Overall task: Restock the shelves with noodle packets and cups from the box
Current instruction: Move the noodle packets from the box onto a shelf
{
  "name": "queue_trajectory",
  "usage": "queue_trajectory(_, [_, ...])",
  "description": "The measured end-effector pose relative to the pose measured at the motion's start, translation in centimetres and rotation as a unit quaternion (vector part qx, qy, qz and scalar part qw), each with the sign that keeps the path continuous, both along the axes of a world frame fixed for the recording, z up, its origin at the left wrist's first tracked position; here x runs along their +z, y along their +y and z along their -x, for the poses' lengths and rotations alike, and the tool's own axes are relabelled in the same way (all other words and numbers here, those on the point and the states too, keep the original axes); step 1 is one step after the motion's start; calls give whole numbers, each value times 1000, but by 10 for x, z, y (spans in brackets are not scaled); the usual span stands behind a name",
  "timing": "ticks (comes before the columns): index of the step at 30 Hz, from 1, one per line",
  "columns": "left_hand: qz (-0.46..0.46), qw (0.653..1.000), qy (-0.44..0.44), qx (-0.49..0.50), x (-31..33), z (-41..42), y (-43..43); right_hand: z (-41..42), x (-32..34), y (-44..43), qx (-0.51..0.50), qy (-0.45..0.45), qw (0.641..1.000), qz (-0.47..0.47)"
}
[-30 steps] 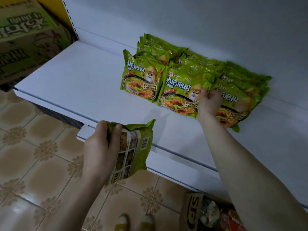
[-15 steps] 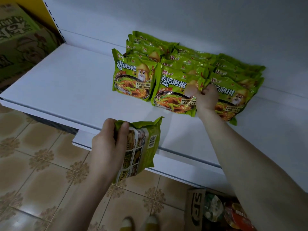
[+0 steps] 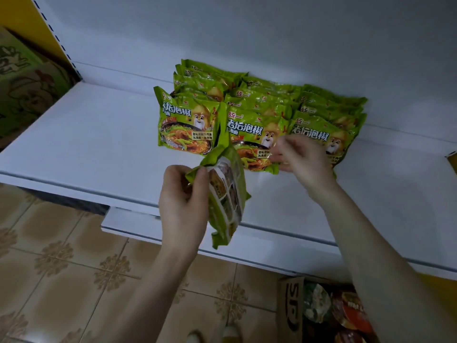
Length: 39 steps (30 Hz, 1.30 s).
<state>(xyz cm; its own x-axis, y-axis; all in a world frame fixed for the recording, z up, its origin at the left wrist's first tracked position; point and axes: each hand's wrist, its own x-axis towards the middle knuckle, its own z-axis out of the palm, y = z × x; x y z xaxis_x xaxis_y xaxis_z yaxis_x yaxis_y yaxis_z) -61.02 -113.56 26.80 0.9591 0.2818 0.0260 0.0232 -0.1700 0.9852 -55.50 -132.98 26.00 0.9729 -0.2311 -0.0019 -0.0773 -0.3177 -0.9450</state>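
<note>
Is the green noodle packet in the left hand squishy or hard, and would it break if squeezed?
Probably light: the left hand holds the noodle packet up by its crinkled top. The wrapper looks glossy, so likely slippery. It hangs unbent, so probably stiff inside and crackable.

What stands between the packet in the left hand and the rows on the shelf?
Only the right hand, hovering over the front of the middle row and right row. Nothing visible lies between the packet and the left row.

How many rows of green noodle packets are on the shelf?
3: left row, middle row, right row partly behind the right hand. Their rear parts are mostly hidden.
</note>
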Motion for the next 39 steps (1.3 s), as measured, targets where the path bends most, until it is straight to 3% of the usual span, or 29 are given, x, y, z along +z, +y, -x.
queue_trajectory(2, [61,998,25,2,2,-7,-10,23,10,8,91,8,996,3])
queue_trajectory(5, [127,991,45,4,5,-19,-25,44,19,19,236,96,967,21])
queue_trajectory(7, [179,982,59,1,6,-27,-37,49,15,27,253,91,961,59])
queue_trajectory(9, [201,978,61,-7,9,-32,-46,49,1,30,202,26,968,147])
queue_trajectory(11, [196,979,45,-39,10,-33,-54,49,-8,24,125,-17,979,160])
queue_trajectory(14, [127,988,-14,-87,5,-27,-58,51,-9,-4,92,-35,990,96])
queue_trajectory(16, [-3,996,-54,-77,-10,-29,-55,53,-7,-24,87,5,996,9])
queue_trajectory(18, [-53,995,-36,-70,-25,-32,-52,55,-7,-40,110,50,987,-102])
queue_trajectory(21, [105,981,77,-141,-34,-27,-57,57,-14,-60,144,104,962,-209])
queue_trajectory(23, [192,959,117,-172,-35,-21,-66,59,-16,-71,150,124,955,-225])
queue_trajectory(26, [213,961,98,-148,-39,-14,-81,64,-16,-85,137,123,961,-206])
queue_trajectory(29, [244,960,92,-103,-46,-10,-97,66,-15,-101,120,117,984,-61])
queue_trajectory(30, [267,955,99,-85,-49,-9,-103,66,-18,-106,92,128,986,-54])
queue_trajectory(33, [341,933,110,-45,-60,-3,-133,69,-29,-116,12,168,969,-182])
queue_trajectory(36, [375,920,108,-28,-66,-1,-162,70,-46,-109,-34,140,957,-253])
queue_trajectory(38, [348,931,102,-32,-72,-2,-173,66,-52,-110,-77,103,954,-269])
queue_trajectory(39, [288,952,95,-44,-77,-3,-175,63,-54,-114,-94,88,952,-276])
